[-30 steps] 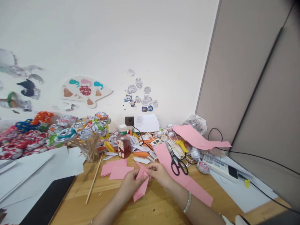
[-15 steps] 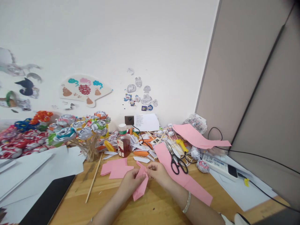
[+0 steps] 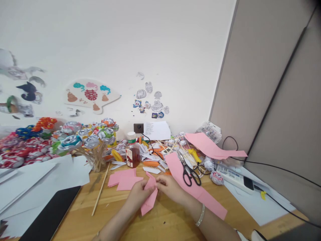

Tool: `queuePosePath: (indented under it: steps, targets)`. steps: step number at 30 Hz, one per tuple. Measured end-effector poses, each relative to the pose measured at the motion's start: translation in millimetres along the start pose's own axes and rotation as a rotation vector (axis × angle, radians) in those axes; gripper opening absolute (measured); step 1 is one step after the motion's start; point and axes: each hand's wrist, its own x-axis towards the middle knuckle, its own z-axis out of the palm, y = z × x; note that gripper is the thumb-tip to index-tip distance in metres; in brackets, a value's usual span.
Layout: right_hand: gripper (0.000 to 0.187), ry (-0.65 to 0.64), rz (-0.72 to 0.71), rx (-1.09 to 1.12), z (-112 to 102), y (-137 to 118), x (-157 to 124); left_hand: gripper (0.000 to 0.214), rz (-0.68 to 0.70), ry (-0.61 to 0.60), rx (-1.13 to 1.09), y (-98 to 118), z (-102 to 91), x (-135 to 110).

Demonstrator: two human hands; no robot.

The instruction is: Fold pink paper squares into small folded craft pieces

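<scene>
A folded piece of pink paper (image 3: 149,201) is held just above the wooden table between both hands. My left hand (image 3: 139,193) pinches it from the left, thumb on its face. At the paper's right edge, my right hand (image 3: 168,186) is closed, thumb and fingers pinching that edge. Behind my left hand lie several pink paper pieces (image 3: 125,180), partly stacked. To the right, black-handled scissors (image 3: 188,172) rest on a long pink paper strip (image 3: 209,199).
A wooden stick (image 3: 100,190) lies left of the pink pieces. A bottle of dark red liquid (image 3: 132,154) stands behind them. Paper flowers (image 3: 91,140) and white sheets (image 3: 45,184) fill the left; a black tablet-like slab (image 3: 51,214) lies in front. A power strip (image 3: 235,179) sits right.
Both hands stay on the folded pink paper. The right fingers have shifted slightly along its edge, and the paper's lower end has moved a little left.
</scene>
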Motion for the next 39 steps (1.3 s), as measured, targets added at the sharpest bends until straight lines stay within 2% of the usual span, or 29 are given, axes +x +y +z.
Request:
queuePosePath:
  steps: [5,12,18,22,27,31,35,39]
  targets:
    - [0.024,-0.029,-0.007,-0.001,1.5,-0.7,-0.8,0.024,-0.018,-0.017,-0.072,2.4,-0.5,-0.9]
    - [0.035,-0.021,-0.097,-0.029,3.0,-12.5,-4.4,0.030,-0.029,-0.038,-0.210,3.8,-2.6,-1.7]
    - [0.033,-0.025,-0.116,-0.037,1.9,-18.8,-5.8,0.028,-0.007,-0.008,-0.193,0.0,-4.7,1.5]
    - [0.031,-0.047,-0.094,0.026,2.6,-16.6,-6.5,0.023,-0.009,0.001,-0.096,0.3,-4.1,0.7]
    - [0.030,-0.020,-0.064,-0.010,2.2,-14.6,-8.6,0.020,-0.048,-0.075,-0.018,5.4,-2.4,-5.6]
    - [0.030,0.000,-0.135,-0.111,0.2,-19.7,-12.1,0.021,-0.069,-0.154,-0.039,9.3,-2.2,-10.3]
    - [0.030,0.022,-0.130,-0.144,1.4,-19.8,-12.6,0.023,-0.098,-0.212,-0.130,9.3,-2.1,-11.9]
    - [0.030,0.011,-0.103,-0.092,3.1,-11.4,-8.8,0.021,-0.112,-0.162,-0.162,2.8,-1.7,-7.3]
